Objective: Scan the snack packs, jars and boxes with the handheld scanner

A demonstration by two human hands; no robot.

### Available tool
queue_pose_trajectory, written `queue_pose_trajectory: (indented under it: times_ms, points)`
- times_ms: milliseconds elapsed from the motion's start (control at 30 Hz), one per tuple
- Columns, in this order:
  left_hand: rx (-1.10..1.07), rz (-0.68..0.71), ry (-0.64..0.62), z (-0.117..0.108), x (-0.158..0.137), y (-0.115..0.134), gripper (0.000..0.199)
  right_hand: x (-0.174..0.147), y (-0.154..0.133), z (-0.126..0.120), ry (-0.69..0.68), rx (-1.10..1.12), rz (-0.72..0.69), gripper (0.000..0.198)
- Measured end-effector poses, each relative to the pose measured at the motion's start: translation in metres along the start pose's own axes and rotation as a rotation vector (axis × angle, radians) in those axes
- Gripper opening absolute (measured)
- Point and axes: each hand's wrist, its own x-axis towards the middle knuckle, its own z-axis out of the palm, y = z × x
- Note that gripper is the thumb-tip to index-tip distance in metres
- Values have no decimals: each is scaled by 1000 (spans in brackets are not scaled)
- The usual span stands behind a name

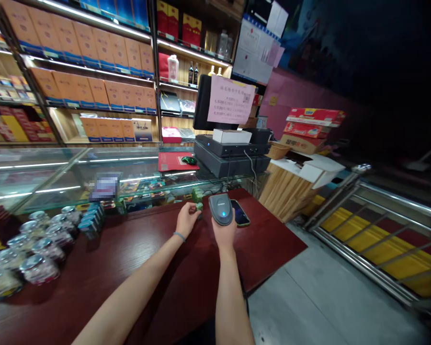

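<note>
My right hand [223, 232] is wrapped round a dark grey barcode scanner [221, 208] with a blue light on its top, held above the red-brown counter [143, 239]. Just to its left, the fingers of my left hand [187, 218] close on a small green box [199, 207] at the counter's back edge. A few more green boxes [197, 194] stand right behind it. Partly covered by the scanner, a phone [240, 213] lies on the counter to the right. A grey-blue band circles my left wrist.
Several lidded jars [39, 268] and small teal boxes [92, 218] stand at left. Behind the counter is a glass display case [136, 167] bearing a red mat, a green-lit mouse [189, 160] and a cash drawer [226, 163] under a monitor [203, 103]. A metal railing [366, 239] stands at right.
</note>
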Motion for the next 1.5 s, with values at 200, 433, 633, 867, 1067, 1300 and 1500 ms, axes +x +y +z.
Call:
queue_pose_trajectory:
  times_ms: [200, 433, 633, 867, 1067, 1300, 1500]
  points:
    - [36, 42, 8, 14, 8, -7, 23, 2, 10, 1, 42, 7, 16, 50]
    - [23, 4, 67, 19, 16, -4, 32, 0, 8, 0, 40, 5, 30, 48]
    - [97, 8, 66, 21, 21, -7, 24, 0, 6, -2, 30, -3, 46, 50]
    - [121, 9, 88, 21, 22, -5, 25, 1, 5, -2, 23, -12, 28, 48]
    - [239, 31, 54, 20, 20, -8, 23, -1, 7, 2, 13, -27, 52, 45]
    - [222, 74, 58, -12, 9, -8, 38, 0, -2, 1, -7, -50, -26, 38]
    - [233, 104, 251, -96, -2, 3, 36, -5, -5, 6, -57, -81, -32, 39]
